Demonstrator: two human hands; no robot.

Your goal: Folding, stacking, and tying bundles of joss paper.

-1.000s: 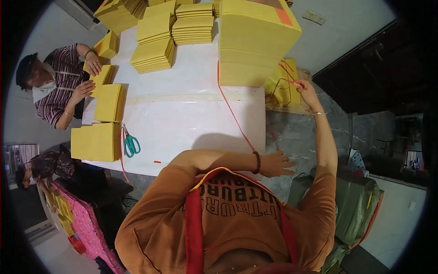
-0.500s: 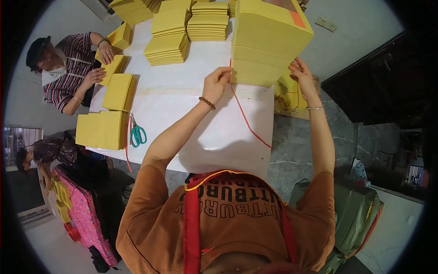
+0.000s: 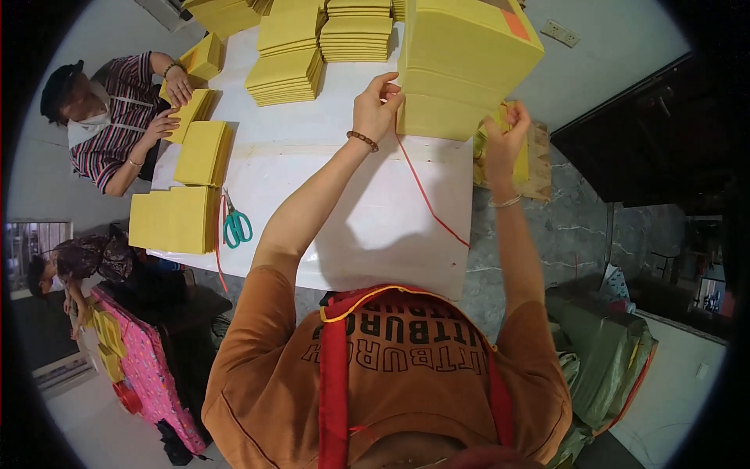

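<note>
A tall bundle of yellow folded pieces (image 3: 457, 74) stands at the table's far right, with an orange patch on its upper side. A thin red cord (image 3: 422, 191) runs from the bundle's near left corner down across the white tabletop to its right edge. At that corner my left hand (image 3: 376, 108) is closed, fingertips pinched where the cord meets the bundle. My right hand (image 3: 506, 144) is off the bundle's right lower corner, thumb and fingers raised; motion smears it, so whether it holds cord cannot be made out.
Green-handled scissors (image 3: 236, 227) lie beside a yellow stack (image 3: 173, 220) on the white table (image 3: 336, 258). More yellow stacks (image 3: 283, 76) stand at the back. At the left edge, another person's hands (image 3: 166, 121) press a yellow piece. Green wrapped bales (image 3: 598, 356) sit at my right.
My right hand has swung left and toward me, from beside the bundle's right edge to near its lower corner. My left hand has shifted slightly up and right along the bundle's left edge.
</note>
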